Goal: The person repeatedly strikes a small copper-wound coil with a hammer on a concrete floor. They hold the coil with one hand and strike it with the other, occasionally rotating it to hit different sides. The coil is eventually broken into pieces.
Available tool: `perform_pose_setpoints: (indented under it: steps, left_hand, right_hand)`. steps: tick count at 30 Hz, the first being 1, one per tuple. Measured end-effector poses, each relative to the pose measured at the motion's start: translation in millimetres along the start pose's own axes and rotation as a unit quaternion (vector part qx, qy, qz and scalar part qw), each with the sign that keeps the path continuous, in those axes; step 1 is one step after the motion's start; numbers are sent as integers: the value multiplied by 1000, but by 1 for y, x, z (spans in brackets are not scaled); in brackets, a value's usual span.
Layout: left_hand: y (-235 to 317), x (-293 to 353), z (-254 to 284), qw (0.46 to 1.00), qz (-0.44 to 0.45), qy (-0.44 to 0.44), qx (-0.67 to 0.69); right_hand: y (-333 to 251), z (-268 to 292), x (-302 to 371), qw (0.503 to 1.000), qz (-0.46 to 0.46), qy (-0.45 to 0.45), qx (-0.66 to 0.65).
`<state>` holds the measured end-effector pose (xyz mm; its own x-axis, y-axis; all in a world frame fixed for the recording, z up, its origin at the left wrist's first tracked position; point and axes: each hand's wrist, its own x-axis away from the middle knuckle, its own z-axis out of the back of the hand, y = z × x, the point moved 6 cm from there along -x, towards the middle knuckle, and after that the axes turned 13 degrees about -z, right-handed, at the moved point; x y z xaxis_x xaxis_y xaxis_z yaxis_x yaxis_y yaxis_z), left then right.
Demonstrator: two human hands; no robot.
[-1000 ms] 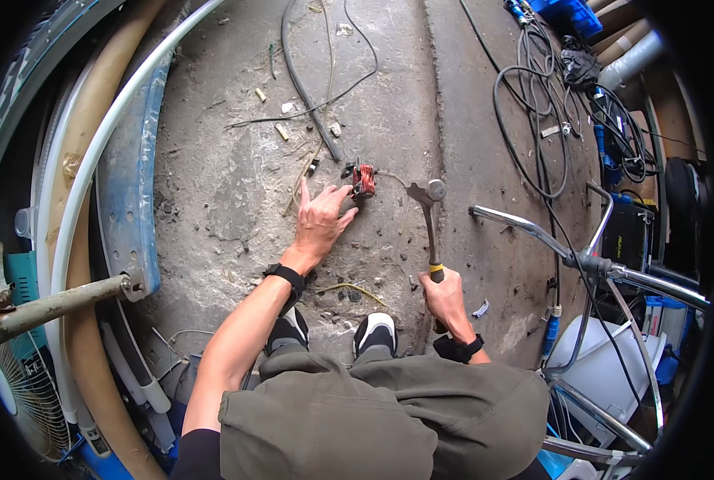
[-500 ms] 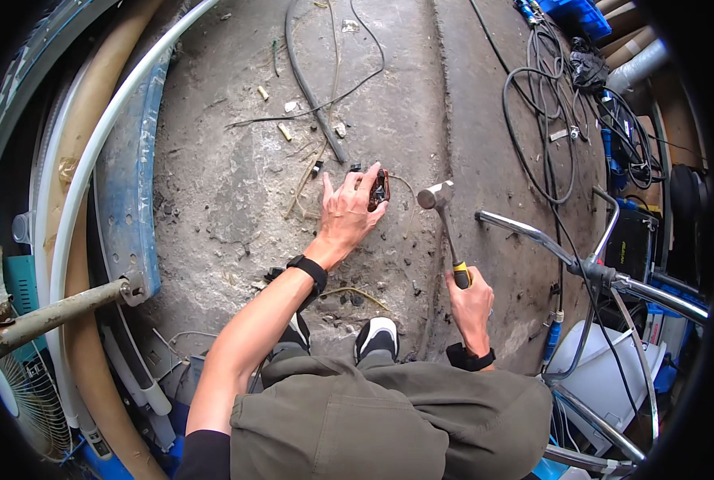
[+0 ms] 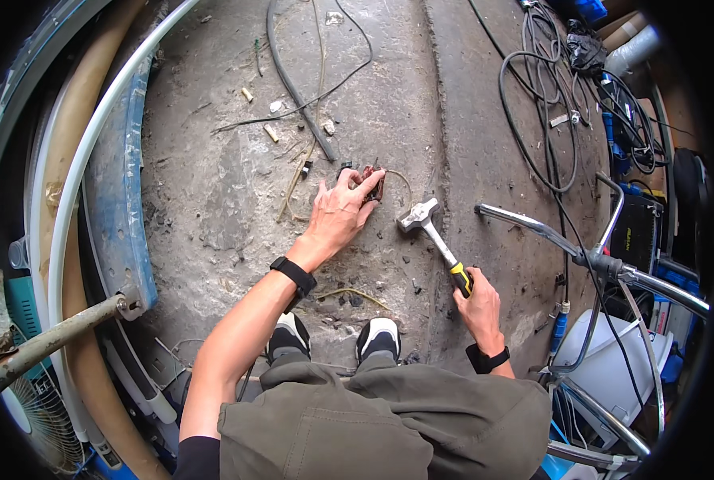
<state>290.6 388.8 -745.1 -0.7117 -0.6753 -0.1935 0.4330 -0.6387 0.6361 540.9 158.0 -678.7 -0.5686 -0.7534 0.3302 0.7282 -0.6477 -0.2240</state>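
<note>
My right hand [image 3: 480, 306] is wrapped round the yellow and black grip of a hammer [image 3: 437, 230], its metal head slanting up and left a little above the concrete. To the left of the hammer head, my left hand [image 3: 338, 219] holds down a small dark part with reddish-brown, copper-like pieces [image 3: 377, 192] against the floor. My fingers cover some of it, so its exact kind cannot be made out. A thin yellowish cord [image 3: 403, 179] curves beside it. Just beyond my left fingers ends a thick grey cable [image 3: 295, 91].
Long curved bars and a blue metal beam [image 3: 125, 216] line the left side, with a fan [image 3: 45, 420] below. On the right stand a chrome tubular frame [image 3: 525, 222], a white bin [image 3: 585, 344] and looped black cables [image 3: 502, 104]. Small debris litters the rough floor [image 3: 197, 160].
The hammer has turned in my right hand, and its head has come lower and slightly left. My left hand stays on the small part, its fingers shifted a little. The view has moved slightly.
</note>
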Motion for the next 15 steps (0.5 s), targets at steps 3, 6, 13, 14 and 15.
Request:
perform_pose_setpoints:
  steps: [3,6,13,14,15]
  left_hand:
    - [-1,-3,3,999,27,-31,12]
    - [-5,-4,-1,999,4,-50,-14]
    - [-6,-6,-3,996,-10,-81,-25]
    - [-6,-7,-2,997,-17,-76,-25]
    - [-6,-7,-2,997,-10,-77,-24]
  right_hand:
    - [-5,-4,-3,999,-23,-45,-13]
    - [-7,-6,-4,998,-30,-51,-22]
    - [-2,-8,-7,999,-12,-44,-30]
    - [-3,-8,-7,999,-11,-43,-30]
    - [-4,-8,-7,999,-10,-43,-31]
